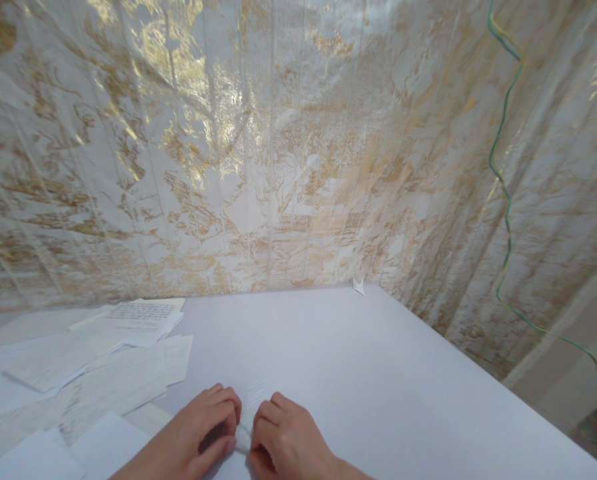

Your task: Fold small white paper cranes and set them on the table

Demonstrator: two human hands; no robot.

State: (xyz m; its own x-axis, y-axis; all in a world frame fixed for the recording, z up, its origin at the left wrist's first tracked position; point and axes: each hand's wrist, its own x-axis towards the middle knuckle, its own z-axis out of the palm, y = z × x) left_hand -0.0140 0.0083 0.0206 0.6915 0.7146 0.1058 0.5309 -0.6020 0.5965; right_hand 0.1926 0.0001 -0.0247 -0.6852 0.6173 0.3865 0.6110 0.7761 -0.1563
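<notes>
On the smooth white table (378, 373), both hands' curled fingers (278, 410) pinch one small crinkled white paper (246, 427).

1. A white table (378, 373) stood pushed into the corner of the room.
2. Loose paper sheets (103, 360), some with writing, lay overlapping on its left side.
3. A small folded paper piece (359, 286) sat at the far edge.
</notes>
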